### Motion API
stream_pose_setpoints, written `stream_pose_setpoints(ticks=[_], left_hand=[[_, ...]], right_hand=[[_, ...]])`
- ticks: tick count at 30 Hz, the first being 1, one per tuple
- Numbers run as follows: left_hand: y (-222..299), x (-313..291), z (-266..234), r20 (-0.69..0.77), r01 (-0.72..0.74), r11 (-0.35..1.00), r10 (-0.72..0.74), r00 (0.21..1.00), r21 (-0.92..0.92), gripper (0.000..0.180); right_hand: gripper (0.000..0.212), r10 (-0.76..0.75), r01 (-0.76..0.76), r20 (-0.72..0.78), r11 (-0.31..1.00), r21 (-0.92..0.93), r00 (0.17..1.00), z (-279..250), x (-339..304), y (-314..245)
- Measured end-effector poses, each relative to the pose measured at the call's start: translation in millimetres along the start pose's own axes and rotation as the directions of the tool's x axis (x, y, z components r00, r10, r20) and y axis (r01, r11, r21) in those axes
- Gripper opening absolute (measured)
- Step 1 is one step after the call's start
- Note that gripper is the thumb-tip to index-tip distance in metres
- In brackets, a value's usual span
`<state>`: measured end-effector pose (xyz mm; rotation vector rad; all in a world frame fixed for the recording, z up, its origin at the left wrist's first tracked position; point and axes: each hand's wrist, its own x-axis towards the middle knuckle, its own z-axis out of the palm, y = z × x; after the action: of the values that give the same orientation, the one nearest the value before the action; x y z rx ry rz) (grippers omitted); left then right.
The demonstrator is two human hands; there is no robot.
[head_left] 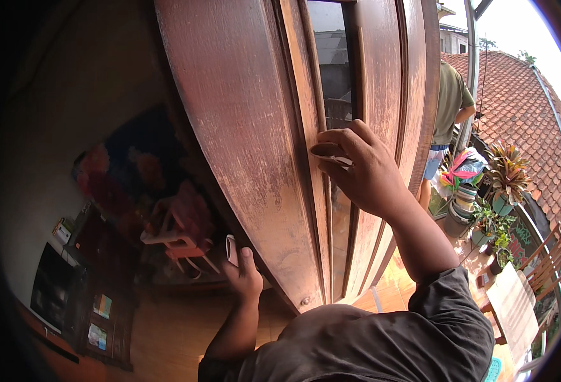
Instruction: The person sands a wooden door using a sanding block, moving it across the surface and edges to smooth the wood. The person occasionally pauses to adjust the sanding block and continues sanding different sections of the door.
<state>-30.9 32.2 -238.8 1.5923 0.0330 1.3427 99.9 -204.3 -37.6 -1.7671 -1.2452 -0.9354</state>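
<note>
A tall wooden door (242, 121) fills the middle, reddish-brown toward the top and paler, scuffed and streaked lower down, with visible grain. Long raised moulding (316, 118) borders a narrow, dark, reflective glass strip (334, 70); the fisheye lens bends these straight lines.

The right hand (363, 169) grips a thin, curled, tan sheet (333, 151) between thumb and fingers, at the moulding beside the glass. Its forearm rises from the lower right, the elbow bent under a dark short sleeve, the wrist arched and the fingers curled toward the left.

The left hand (243, 275) is lower, just beside the door's left edge, its thumb pointing up. It pinches a small folded piece (231, 249), pale along its rim; its fingers are partly hidden in shadow.

To the left of the door, a dim room opens up, with a pinkish plastic chair (177, 235) behind the left hand and a dark cabinet (105, 305) farther off. Beyond the door's right edge lies a sunlit terrace: another person (447, 108) in an olive shirt stands there, near potted plants (506, 172) and a pale wooden table (513, 305).
</note>
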Motion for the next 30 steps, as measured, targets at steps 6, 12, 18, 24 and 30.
stream_pose_setpoints(ticks=[6,12,18,24,30], left_hand=[[-4,4,1,0.107,-0.046,0.999,0.046,0.993,-0.006,0.039],[-3,6,1,0.173,-0.025,0.999,0.031,0.984,-0.035,0.032],[-12,2,3,0.165,-0.014,0.999,0.021,0.986,-0.043,0.033],[-28,-2,5,0.137,-0.060,0.996,0.068,0.988,-0.062,0.035],[-32,-4,3,0.133,-0.119,0.992,0.124,0.983,-0.045,0.037]], right_hand=[[0.023,0.162,-0.125,-0.122,0.956,0.265,0.979,13,13,-11],[0.018,0.198,-0.139,-0.312,0.970,0.201,0.929,35,25,-22],[0.022,-0.077,0.020,-0.507,0.993,-0.117,0.858,54,34,-26],[0.014,0.031,-0.075,-0.579,0.996,-0.053,0.815,53,67,-23],[0.008,-0.034,-0.008,-0.580,0.998,-0.070,0.814,62,49,-31]])
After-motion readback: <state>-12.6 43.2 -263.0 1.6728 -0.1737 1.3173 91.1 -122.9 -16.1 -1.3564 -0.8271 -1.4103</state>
